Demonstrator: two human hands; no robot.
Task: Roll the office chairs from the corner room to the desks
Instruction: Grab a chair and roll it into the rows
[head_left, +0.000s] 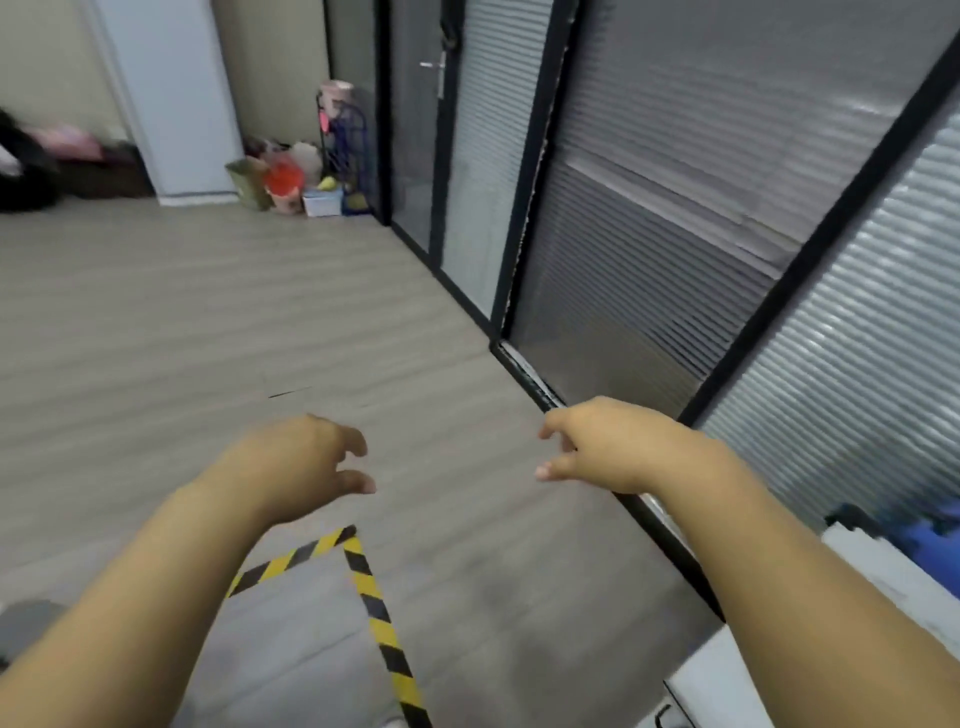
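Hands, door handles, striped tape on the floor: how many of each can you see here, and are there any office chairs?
Hands: 2, the left hand and the right hand, both empty
Door handles: 1, door handle
Striped tape lines: 2, yellow-and-black tape meeting at a corner
Office chairs: 0 clearly visible
Total: 5

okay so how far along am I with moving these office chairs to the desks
Nothing looks done from here: no chair or desk can be made out. Both the left hand and right hand are held out with nothing in them, over bare floor beside the glass partition. Fetching and rolling the chairs looks still to do.
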